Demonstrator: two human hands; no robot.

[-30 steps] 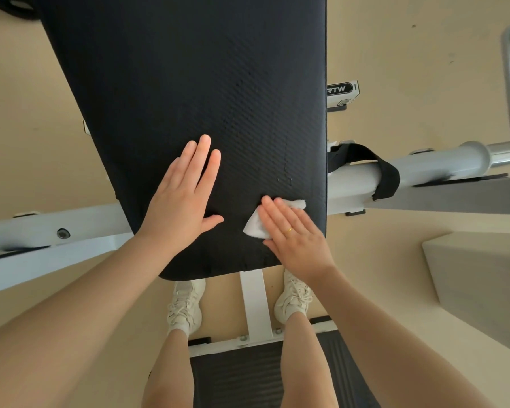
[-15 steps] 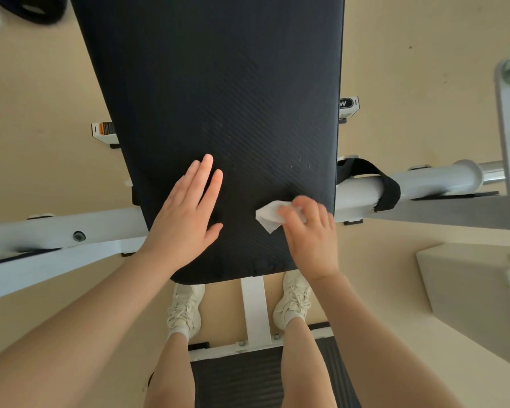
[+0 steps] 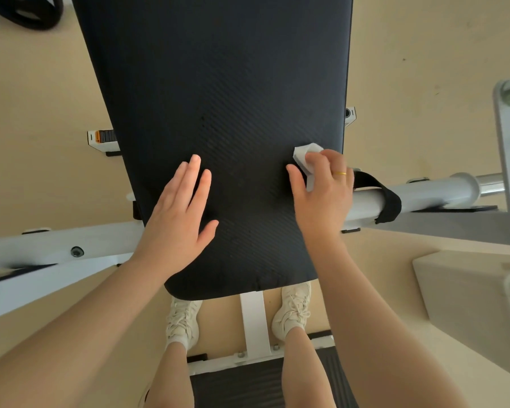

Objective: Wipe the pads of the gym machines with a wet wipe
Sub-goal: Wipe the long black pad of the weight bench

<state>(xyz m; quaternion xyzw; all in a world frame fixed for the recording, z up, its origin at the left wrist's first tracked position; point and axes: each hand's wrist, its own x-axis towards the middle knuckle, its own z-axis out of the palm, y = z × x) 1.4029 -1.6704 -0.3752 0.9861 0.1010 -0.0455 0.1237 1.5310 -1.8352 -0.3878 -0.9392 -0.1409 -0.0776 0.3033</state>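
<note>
A long black textured bench pad (image 3: 218,83) runs away from me down the middle of the view. My left hand (image 3: 180,216) lies flat on its near left part, fingers straight and together. My right hand (image 3: 321,189) is at the pad's right edge, its fingers curled over a crumpled white wet wipe (image 3: 305,154) and pressing it on the pad. Part of the wipe sticks out beyond the fingertips; the rest is hidden under the hand.
A white frame bar (image 3: 424,192) with a black strap (image 3: 386,198) runs off to the right, another white bar (image 3: 42,254) to the left. A black weight plate (image 3: 27,10) lies top left. My feet stand either side of a white post (image 3: 253,322). A beige block (image 3: 465,298) sits right.
My right hand has slid the wipe from the pad's near middle outward and away to the right edge, and its fingers have curled over it. The left hand stayed flat in place.
</note>
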